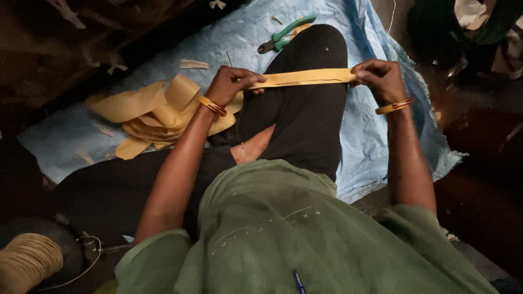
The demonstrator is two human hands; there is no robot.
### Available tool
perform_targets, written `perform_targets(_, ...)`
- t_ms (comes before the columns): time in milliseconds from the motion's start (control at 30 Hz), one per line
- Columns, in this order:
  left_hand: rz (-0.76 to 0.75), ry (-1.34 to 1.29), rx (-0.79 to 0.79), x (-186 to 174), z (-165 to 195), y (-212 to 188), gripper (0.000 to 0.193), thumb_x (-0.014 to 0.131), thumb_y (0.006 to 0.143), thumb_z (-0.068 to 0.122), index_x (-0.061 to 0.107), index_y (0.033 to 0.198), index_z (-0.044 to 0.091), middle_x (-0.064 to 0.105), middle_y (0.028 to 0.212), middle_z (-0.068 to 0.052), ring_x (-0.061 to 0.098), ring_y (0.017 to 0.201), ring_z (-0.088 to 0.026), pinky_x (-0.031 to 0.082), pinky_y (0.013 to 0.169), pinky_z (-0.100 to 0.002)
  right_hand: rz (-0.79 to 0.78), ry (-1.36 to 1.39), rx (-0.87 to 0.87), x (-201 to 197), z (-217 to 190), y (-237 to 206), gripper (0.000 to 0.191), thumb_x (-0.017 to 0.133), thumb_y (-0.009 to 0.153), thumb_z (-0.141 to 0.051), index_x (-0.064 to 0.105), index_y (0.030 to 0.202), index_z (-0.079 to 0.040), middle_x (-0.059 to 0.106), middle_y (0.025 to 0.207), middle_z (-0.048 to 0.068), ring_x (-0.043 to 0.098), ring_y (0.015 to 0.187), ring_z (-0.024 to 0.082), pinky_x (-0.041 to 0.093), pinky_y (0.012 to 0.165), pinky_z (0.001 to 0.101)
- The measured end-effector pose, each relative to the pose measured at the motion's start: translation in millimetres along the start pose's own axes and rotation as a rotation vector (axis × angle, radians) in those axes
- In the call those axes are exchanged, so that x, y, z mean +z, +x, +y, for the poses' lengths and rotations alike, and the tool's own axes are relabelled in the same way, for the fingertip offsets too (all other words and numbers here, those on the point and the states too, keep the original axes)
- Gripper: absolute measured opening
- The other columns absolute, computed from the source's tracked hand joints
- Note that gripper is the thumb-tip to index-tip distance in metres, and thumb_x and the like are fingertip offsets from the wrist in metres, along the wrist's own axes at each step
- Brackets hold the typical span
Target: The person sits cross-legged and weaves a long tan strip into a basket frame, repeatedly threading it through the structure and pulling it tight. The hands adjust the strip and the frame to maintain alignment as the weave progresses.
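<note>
Yellow strip (302,78) stretched taut across the raised knee, left hand (233,84) pinching its nine o'clock end, right hand (381,79) pinching its three o'clock end, loose yellow coils (147,111) on blue sheet (376,136), green pliers (283,36) at twelve o'clock

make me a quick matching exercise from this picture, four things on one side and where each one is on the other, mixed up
Things:
1. pliers with green handles
2. yellow strip
3. spool of tan cord
4. heap of yellow strips

Places:
A. bottom left corner of the view
B. stretched over the knee between the left hand and the right hand
C. on the blue sheet, beyond the knee
D. on the blue sheet, beside the left forearm

Pairs: 1-C, 2-B, 3-A, 4-D
</note>
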State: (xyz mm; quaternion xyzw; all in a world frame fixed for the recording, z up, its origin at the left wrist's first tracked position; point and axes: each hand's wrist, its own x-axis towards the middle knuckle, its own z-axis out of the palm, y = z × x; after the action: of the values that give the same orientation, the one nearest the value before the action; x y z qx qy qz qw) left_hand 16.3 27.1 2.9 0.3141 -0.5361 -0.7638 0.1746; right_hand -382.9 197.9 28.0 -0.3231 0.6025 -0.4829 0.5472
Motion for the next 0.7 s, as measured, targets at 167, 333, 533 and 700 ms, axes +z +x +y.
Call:
perform_targets(167, -0.063, 0.035, 0.038, 4.1, -21.6, 16.4, 0.018, 0.068, 0.095, -0.002, 0.077, 0.111, -0.004, 0.079, 0.097, -0.016, 0.077, 0.083, -0.018, 0.063, 0.076, -0.028, 0.151, 0.126, 0.128, -5.1, 22.3, 15.1, 0.021, 0.077, 0.087, 0.006, 0.065, 0.099, -0.006, 0.075, 0.09, 0.017, 0.073, 0.073, 0.021, 0.061, 0.067, 0.0323)
perform_targets(333, -0.045, -0.016, -0.006, 3.3, -26.8, 25.8, 0.019, 0.067, 0.097, -0.001, 0.077, 0.112, -0.004, 0.078, 0.092, -0.017, 0.075, 0.079, -0.018, 0.063, 0.073, -0.029, 0.084, 0.016, 0.204, -6.3, 20.0, 32.1, 0.013, 0.077, 0.098, 0.002, 0.07, 0.107, 0.008, 0.071, 0.093, 0.014, 0.069, 0.078, 0.02, 0.06, 0.072, 0.0318)
perform_targets(533, 0.152, -0.097, -0.017, 19.8, -6.0, -23.8, 0.022, 0.063, 0.1, 0.003, 0.072, 0.119, -0.004, 0.077, 0.101, -0.015, 0.077, 0.084, -0.018, 0.064, 0.075, -0.029, 0.0, -0.303, -0.053, -8.0, -39.7, 94.2, 0.037, 0.075, 0.093, 0.003, 0.061, 0.127, 0.002, 0.076, 0.099, 0.012, 0.076, 0.09, 0.017, 0.064, 0.078, 0.0278)
perform_targets(700, 0.435, -0.083, -0.025, 12.0, 3.5, -97.4, 0.034, 0.06, 0.097, 0.001, 0.067, 0.13, -0.002, 0.076, 0.104, -0.013, 0.074, 0.082, -0.016, 0.061, 0.074, -0.028, 0.269, -0.65, -0.742, -1.4, -76.3, 208.3, 0.029, 0.066, 0.108, 0.005, 0.061, 0.136, -0.001, 0.073, 0.107, 0.015, 0.072, 0.088, 0.031, 0.057, 0.072, 0.0369)
